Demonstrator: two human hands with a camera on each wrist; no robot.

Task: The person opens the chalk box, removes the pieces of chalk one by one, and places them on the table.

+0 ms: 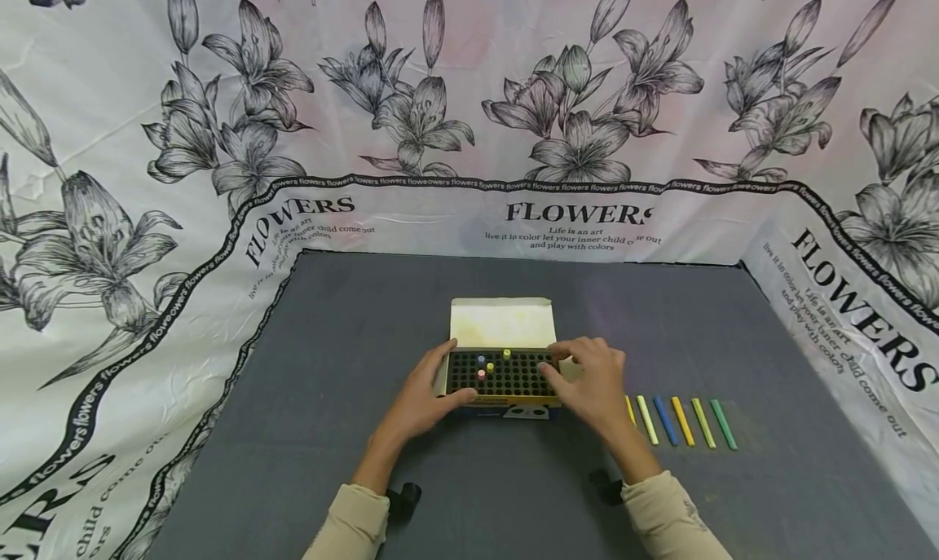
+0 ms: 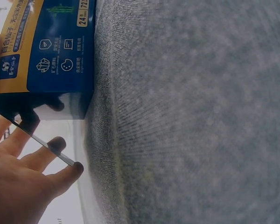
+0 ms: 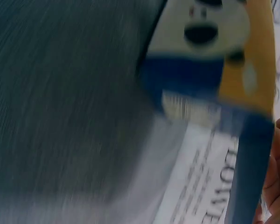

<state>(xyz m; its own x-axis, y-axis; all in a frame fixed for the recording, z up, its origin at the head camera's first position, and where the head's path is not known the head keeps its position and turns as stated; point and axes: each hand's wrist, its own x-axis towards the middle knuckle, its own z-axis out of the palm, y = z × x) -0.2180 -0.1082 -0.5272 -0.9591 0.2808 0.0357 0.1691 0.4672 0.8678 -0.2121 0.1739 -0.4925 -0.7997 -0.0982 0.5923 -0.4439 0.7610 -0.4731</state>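
An open cardboard chalk box holds a black tray of round holes. Several chalk ends stand in the holes, among them a blue chalk, a pink chalk and a yellow chalk. My left hand grips the box's left end, thumb at the front edge. In the left wrist view, its other fingers spread behind a side flap. At the right end my right hand holds the box near its back corner, fingers bent; the fingertips' exact contact is partly hidden.
A row of chalk sticks, including a blue stick and a green stick, lies on the grey cloth to the right. The box's pale lid stands open at the back. A flower-printed sheet surrounds the work surface.
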